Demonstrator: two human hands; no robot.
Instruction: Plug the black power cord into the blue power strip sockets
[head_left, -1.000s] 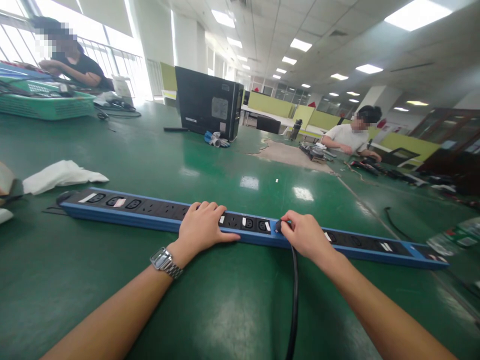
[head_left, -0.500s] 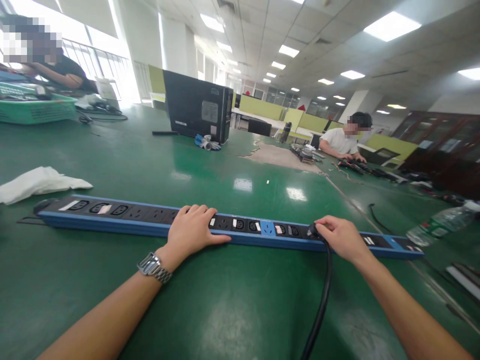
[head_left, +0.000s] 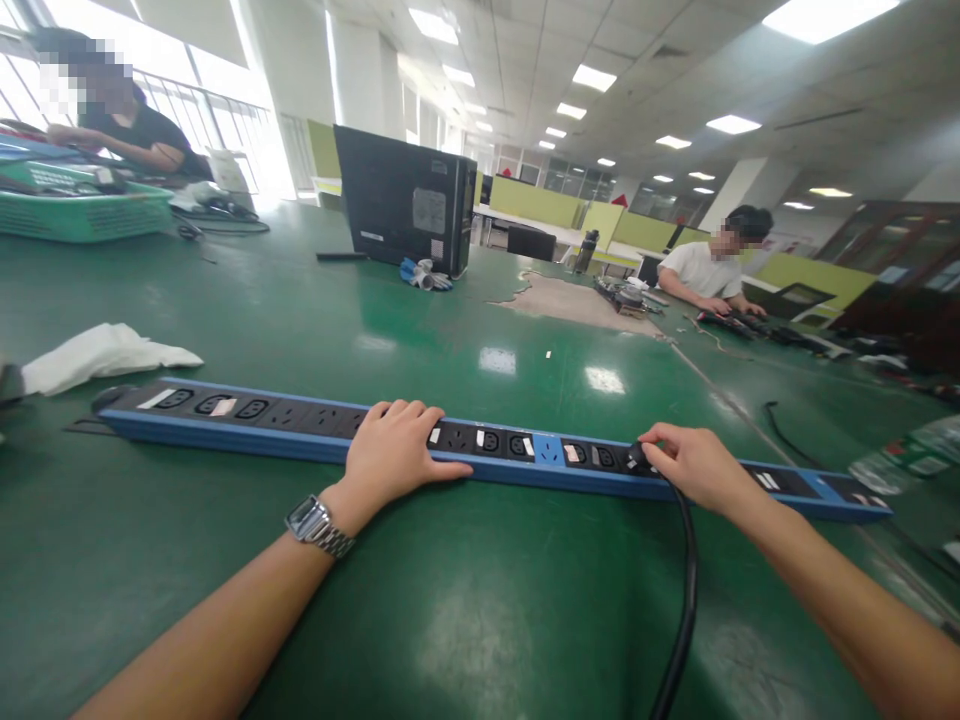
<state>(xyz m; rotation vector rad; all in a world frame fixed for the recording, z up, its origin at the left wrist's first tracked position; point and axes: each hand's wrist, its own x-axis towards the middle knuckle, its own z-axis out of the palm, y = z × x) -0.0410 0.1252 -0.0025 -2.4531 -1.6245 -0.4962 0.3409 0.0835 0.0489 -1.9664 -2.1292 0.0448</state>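
Observation:
A long blue and black power strip (head_left: 300, 440) lies across the green table (head_left: 420, 600). My left hand (head_left: 394, 450) is wrapped over its middle, fingers on the far edge and thumb along the near side. Right of centre, my right hand (head_left: 694, 465) pinches a black plug (head_left: 637, 458) at one of the strip's sockets; how deep the plug sits cannot be made out. From the plug, a thick black cable (head_left: 684, 610) hangs down towards the bottom of the view.
Farther back stand a black computer case (head_left: 405, 200) and gloves (head_left: 426, 274). A green basket (head_left: 82, 215) and white cloth (head_left: 112, 358) are at left, a plastic bottle (head_left: 911, 455) at right. Two people (head_left: 142, 140) (head_left: 697, 272) sit beyond the table.
The view has shifted slightly, so the strip and table objects appear a little farther right. Both hands keep their places on the strip and plug.

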